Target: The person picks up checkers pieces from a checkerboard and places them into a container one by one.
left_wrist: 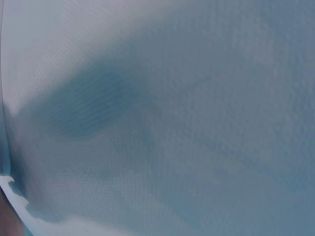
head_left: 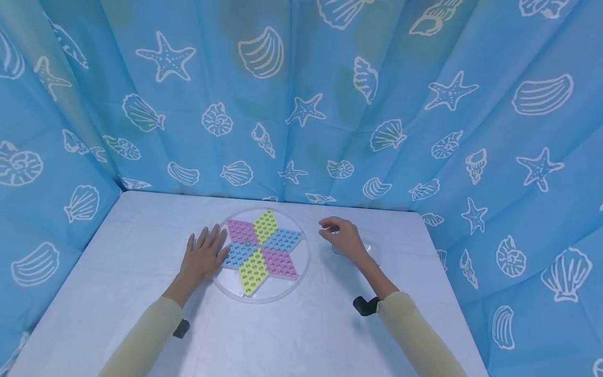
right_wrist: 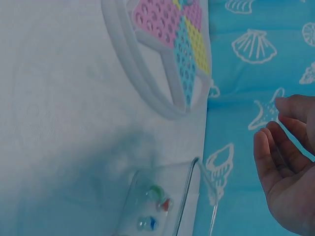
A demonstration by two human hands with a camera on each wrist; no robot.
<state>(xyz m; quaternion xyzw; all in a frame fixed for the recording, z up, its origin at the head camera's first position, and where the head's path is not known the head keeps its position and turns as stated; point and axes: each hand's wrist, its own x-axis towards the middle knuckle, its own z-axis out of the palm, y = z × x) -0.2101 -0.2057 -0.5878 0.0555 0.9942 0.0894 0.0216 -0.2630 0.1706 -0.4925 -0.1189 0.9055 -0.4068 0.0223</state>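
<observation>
A round Chinese checkers board [head_left: 258, 299] lies on the table, its star points pink, yellow and blue with rows of holes. One glass marble [head_left: 247, 242] sits near the board's left pink section. My left hand [head_left: 202, 259] rests at the board's left edge, fingers spread and straight. To the right of the board, my right hand [head_left: 345, 238] hovers with loosely curled fingers. The right wrist view shows a gap between thumb and fingers and nothing held there. Under that hand is a clear plastic box [right_wrist: 189, 196] with several marbles [right_wrist: 156, 191] in it.
A white cloth [head_left: 264, 340] covers the table. Blue curtains [head_left: 292, 94] printed with shells and starfish hang along the back and both sides. Dark wrist cameras [head_left: 365, 306] sit by the sleeves. The left wrist view is mostly shadowed cloth [left_wrist: 197, 123].
</observation>
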